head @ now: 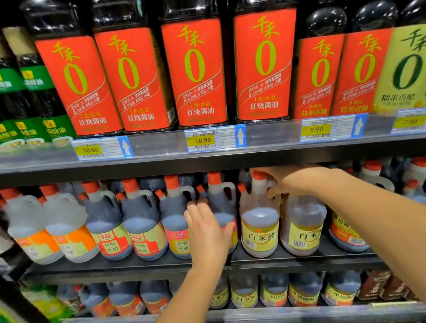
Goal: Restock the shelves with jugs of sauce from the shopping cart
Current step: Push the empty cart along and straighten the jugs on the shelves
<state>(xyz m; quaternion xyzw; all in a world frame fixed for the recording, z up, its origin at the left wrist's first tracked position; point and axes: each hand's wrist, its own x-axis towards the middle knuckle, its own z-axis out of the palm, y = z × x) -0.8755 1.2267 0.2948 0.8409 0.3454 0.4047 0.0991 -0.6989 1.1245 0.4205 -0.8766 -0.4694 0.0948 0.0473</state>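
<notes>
My right hand point(283, 182) is curled around the handle and neck of a yellow-labelled jug point(259, 216), fingers hooked through the loop just under its orange cap; the jug stands upright at the front of the middle shelf point(144, 267), long axis vertical, directly below and a little left of that hand. My left hand point(208, 228) is lower and further left, fingers together and thumb held apart, palm laid against the side of a dark jug point(222, 207) that is the yellow one's left neighbour; it looks to be steadying or nudging rather than gripping, and I cannot tell how much of it really presses. So the right hand is the one that has the jug, and any settling goes straight down or back into the row. Just right of it a second yellow-labelled jug point(303, 223) stands touching or nearly so, and the dark jug crowds the other side, so the slot is tight. Overhead, the upper shelf edge point(155, 165) with its price tags point(202, 139) sits close above the caps, leaving little room to lift. Red-labelled bottles point(194, 72) line that upper shelf. More jugs fill the lower shelf point(272, 318). The shopping cart is not in view.
</notes>
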